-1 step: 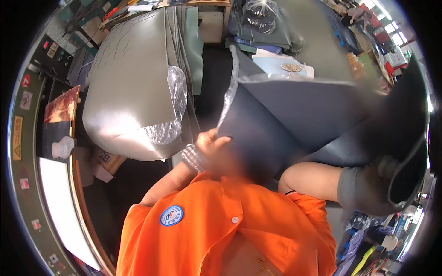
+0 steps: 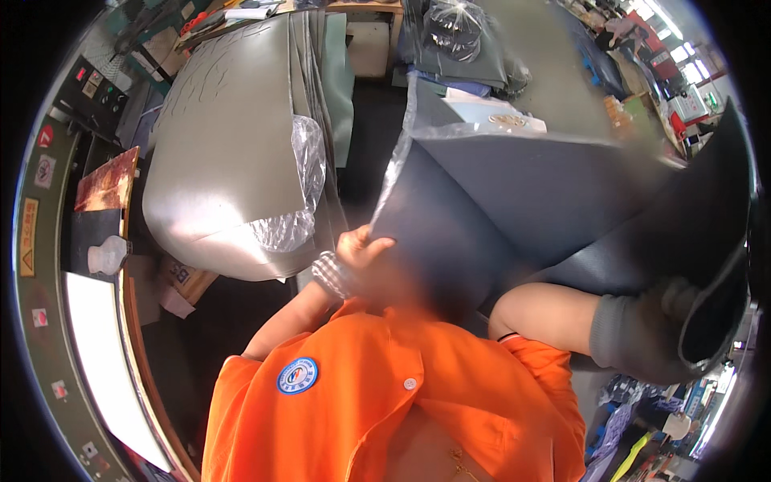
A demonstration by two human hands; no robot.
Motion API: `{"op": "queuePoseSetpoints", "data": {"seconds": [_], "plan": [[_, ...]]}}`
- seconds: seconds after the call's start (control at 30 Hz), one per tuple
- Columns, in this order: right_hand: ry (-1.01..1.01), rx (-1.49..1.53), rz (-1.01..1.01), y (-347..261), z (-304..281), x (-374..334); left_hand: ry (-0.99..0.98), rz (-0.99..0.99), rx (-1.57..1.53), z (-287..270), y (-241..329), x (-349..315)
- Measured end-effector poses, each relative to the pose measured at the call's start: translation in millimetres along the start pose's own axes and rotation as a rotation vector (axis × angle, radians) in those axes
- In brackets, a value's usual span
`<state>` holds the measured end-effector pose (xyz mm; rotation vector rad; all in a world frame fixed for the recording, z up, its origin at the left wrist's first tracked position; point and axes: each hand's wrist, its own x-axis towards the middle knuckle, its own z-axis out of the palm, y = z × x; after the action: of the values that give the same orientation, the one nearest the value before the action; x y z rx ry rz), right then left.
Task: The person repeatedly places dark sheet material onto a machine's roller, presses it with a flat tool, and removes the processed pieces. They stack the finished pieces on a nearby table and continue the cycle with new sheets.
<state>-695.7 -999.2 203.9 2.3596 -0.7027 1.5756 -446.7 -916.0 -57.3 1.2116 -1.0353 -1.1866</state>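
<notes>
A large dark grey flexible sheet [image 2: 522, 193] is lifted in front of me, and a clear plastic film runs along its left edge. My left hand [image 2: 365, 245], with a beaded bracelet at the wrist, grips the sheet's lower left edge. My right hand [image 2: 650, 337], in a grey glove, holds the sheet's right side where it curls over into a dark fold [image 2: 715, 265]. My orange shirt [image 2: 385, 402] fills the lower middle of the view.
A stack of pale grey sheets [image 2: 225, 145], part-covered by crumpled clear plastic [image 2: 301, 185], lies to the left. A machine panel with buttons and stickers [image 2: 48, 201] curves along the left rim. Bagged goods [image 2: 458, 24] and a cluttered floor lie beyond.
</notes>
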Motion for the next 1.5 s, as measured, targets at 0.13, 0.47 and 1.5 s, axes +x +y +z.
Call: {"op": "queuePoseSetpoints", "data": {"seconds": [0.13, 0.47, 1.5], "plan": [[-0.034, 0.028, -0.057, 3.7, -7.1, 26.7, -0.001, -0.081, 0.517, -38.6, -30.6, -6.0], [-0.232, 0.003, -0.090, 17.5, -11.5, 138.3, -0.151, -0.267, -0.001, -41.7, -61.3, 17.4], [-0.800, 0.186, -0.005, 10.5, 141.6, 144.7, 0.644, 1.300, 0.727, -78.2, 366.3, 25.5]]}}
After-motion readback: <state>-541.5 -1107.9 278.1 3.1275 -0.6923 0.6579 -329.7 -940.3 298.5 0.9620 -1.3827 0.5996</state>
